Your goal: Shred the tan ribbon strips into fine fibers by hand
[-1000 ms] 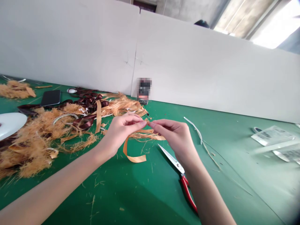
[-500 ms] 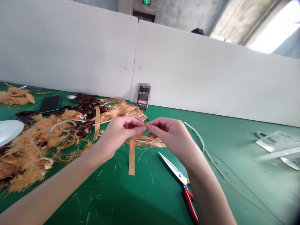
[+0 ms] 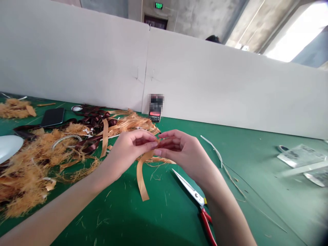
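Note:
My left hand (image 3: 128, 150) and my right hand (image 3: 184, 152) meet above the green table (image 3: 256, 191), fingertips pinched together on the top end of an orange ribbon strip (image 3: 140, 176). The strip hangs down from the pinch and its lower end rests on the table. Both hands are closed on it. Just behind the hands lies a bundle of frayed orange threads (image 3: 156, 160). Red-handled scissors (image 3: 198, 201) lie on the table under my right forearm, blades pointing up-left.
Heaps of frayed orange fibre (image 3: 28, 164) and dark brown ribbon (image 3: 94, 119) cover the left side. A black phone (image 3: 52, 117), a white dish (image 3: 7, 145), a small device (image 3: 155, 111) by the white partition, a pale strip (image 3: 214, 148) and clear packets (image 3: 302, 155) lie around.
The camera tilted up a little. My hands shifted slightly lower and closer together; the hanging ribbon strip swung and now curves down to the table instead of hanging straight.

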Tool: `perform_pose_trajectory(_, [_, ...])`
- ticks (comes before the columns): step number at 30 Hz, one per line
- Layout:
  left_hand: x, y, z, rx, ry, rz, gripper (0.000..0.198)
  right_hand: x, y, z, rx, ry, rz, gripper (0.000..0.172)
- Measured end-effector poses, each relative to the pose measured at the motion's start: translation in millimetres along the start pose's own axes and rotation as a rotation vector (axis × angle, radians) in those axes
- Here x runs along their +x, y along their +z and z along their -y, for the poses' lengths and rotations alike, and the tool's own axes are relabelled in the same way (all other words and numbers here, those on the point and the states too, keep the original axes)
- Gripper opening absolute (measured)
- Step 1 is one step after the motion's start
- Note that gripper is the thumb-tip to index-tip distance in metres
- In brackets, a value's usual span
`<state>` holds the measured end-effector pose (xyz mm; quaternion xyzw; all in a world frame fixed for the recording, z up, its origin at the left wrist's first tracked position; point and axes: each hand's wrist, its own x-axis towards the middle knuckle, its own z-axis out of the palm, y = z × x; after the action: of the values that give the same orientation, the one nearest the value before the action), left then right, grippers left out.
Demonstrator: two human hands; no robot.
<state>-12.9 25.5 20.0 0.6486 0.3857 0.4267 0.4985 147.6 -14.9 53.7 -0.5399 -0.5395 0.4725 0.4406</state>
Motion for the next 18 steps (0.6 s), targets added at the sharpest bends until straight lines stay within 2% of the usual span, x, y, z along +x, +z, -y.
perform_pose_trajectory(3, [-0.7, 0.2, 0.7, -0.003, 0.014, 0.010, 0.007, 1.4, 4.3, -0.3, 0.027, -0.013, -0.030, 0.032])
perform_pose_trajectory(18, [0.1, -6.7, -9.8, 0.013, -0.032, -0.002, 0.013, 2.1, 6.6, -1.6, -0.006, -0.065, -0.107, 0.014])
